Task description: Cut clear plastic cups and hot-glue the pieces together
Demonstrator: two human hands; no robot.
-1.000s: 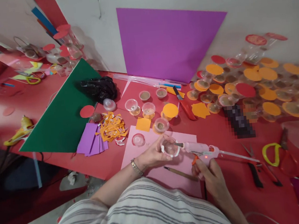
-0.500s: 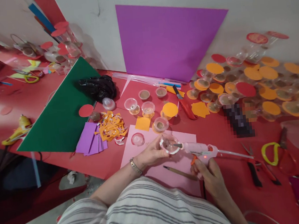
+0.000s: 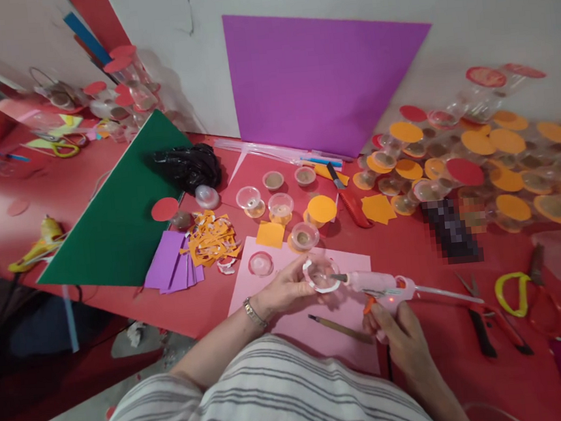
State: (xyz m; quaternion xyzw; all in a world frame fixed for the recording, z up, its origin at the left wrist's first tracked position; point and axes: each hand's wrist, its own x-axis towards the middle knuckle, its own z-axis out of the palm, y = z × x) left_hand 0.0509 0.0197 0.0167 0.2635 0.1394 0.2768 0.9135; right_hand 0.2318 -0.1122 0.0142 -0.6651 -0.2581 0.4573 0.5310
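Observation:
In my left hand (image 3: pixel 287 287) is a small clear plastic cup (image 3: pixel 321 275) with white bits along its rim, its opening tilted toward me. My right hand (image 3: pixel 393 328) grips a pink glue gun (image 3: pixel 378 285) with an orange trigger, a lit red light and a clear glue stick (image 3: pixel 449 294) jutting from its back. The nozzle points into the cup's mouth; whether it touches the plastic I cannot tell. Beneath both hands lies a pink sheet (image 3: pixel 242 286) bearing a pen-like stick (image 3: pixel 340 328) and a round clear lid (image 3: pixel 260 263).
Several clear cups (image 3: pixel 280 205) stand beyond the pink sheet. Orange scraps (image 3: pixel 213 239) and purple paper strips (image 3: pixel 172 262) lie left, by a green board (image 3: pixel 114 218). At right are yellow-handled scissors (image 3: pixel 511 295), pliers (image 3: pixel 509 328) and many orange-topped cups (image 3: pixel 505 142). A red cutter (image 3: pixel 353 207) lies behind.
The whole view has shifted slightly. The glue gun's nozzle has moved a little toward the cup's right rim. Both hands keep their grips.

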